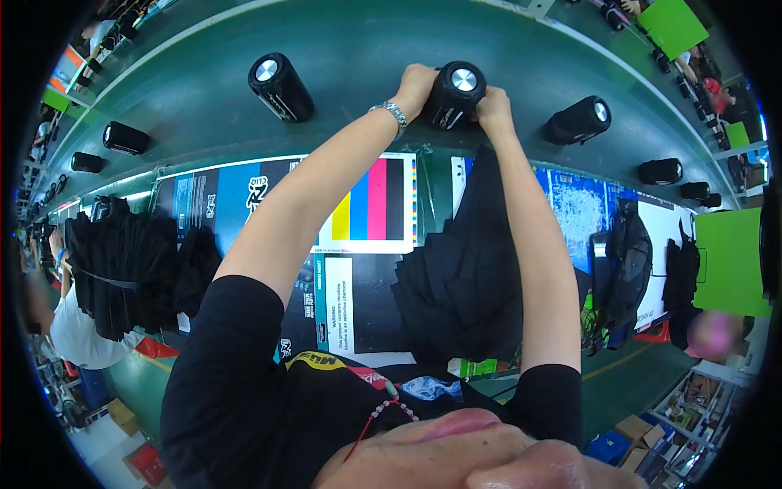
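Note:
A black cylindrical speaker (450, 104) with a round silver disc at its end stands on the green belt, between my two hands. My left hand (416, 86), with a metal band at the wrist, grips its left side with the fingers curled behind it. On the opposite side my right hand (494, 108) has its fingers closed against the speaker. Below my forearms lies a pile of black cloth pieces (464, 293), partly covered by my right arm. Another black speaker (281, 90) is on the belt to the left, and one more speaker (580, 121) lies to the right.
Several more speakers, such as a small one (125, 138), lie along the belt (358, 49). Printed sheets (383, 200) cover the bench before me. A tied bundle of black cloth (122, 269) sits at left, a black bag (627, 261) at right. Co-workers sit on both sides.

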Available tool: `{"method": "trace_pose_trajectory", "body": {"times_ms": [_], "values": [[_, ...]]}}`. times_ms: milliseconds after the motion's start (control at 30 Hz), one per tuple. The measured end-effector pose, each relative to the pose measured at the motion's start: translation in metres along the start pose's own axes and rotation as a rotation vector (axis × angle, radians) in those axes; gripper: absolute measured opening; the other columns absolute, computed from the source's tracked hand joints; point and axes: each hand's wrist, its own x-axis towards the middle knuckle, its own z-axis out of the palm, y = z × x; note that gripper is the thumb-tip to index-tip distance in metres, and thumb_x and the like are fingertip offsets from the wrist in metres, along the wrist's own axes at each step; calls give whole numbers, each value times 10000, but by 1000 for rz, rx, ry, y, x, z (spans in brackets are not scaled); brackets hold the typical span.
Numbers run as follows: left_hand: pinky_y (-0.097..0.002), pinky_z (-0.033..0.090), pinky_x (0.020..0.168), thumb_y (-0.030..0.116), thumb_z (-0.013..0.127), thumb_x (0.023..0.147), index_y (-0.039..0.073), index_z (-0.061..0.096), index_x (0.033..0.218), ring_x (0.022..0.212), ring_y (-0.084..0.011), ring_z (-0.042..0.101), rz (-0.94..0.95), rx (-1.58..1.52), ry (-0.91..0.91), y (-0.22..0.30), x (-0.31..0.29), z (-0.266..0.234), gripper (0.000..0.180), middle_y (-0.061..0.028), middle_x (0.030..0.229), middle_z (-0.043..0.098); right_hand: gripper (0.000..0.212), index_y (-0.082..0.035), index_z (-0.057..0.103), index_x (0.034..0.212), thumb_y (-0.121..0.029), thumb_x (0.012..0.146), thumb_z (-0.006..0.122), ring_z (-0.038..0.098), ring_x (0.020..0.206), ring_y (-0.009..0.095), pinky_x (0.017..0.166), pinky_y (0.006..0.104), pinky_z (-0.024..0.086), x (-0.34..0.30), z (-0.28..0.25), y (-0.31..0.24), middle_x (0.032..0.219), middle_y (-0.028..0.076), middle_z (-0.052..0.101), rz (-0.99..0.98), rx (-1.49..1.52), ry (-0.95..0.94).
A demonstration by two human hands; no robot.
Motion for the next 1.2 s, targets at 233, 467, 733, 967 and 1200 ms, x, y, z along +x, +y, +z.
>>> {"method": "trace_pose_trajectory", "body": {"times_ms": [233,467,733,967,1200], "values": [[-324,520,779,93,647,766,7,709,873,841,-295,673,264,332,62,-11,-4,12,151,-150,927,695,323,-231,715,1045,-119,797,542,629,1010,323,886,401,486,-17,-12,-7,1042,134,676,64,-306,97],[-306,518,762,131,670,768,6,705,910,817,-260,677,339,521,19,2,-7,17,193,-126,916,705,148,-93,671,886,-96,814,542,618,935,374,810,461,499,-23,-14,10,959,157,655,-269,-353,223],[-347,500,791,394,688,802,110,627,1113,929,-241,637,677,663,-176,96,-57,38,425,-113,931,645,125,-68,620,881,-80,816,514,621,870,372,756,482,494,-29,-28,20,902,143,633,-430,-401,230],[-359,569,736,341,686,845,-2,513,1149,853,-184,641,37,-95,55,109,-66,-3,489,-115,1006,607,669,44,578,999,-605,840,580,654,856,265,788,404,511,-59,-38,-23,895,112,662,194,752,173],[-308,450,886,454,548,925,25,545,1225,1083,-149,523,-71,-30,-34,87,-83,-18,523,-87,1151,581,333,-9,614,1048,-272,857,685,590,858,115,773,233,458,-59,-53,-54,932,64,637,-366,1062,-17]]}}
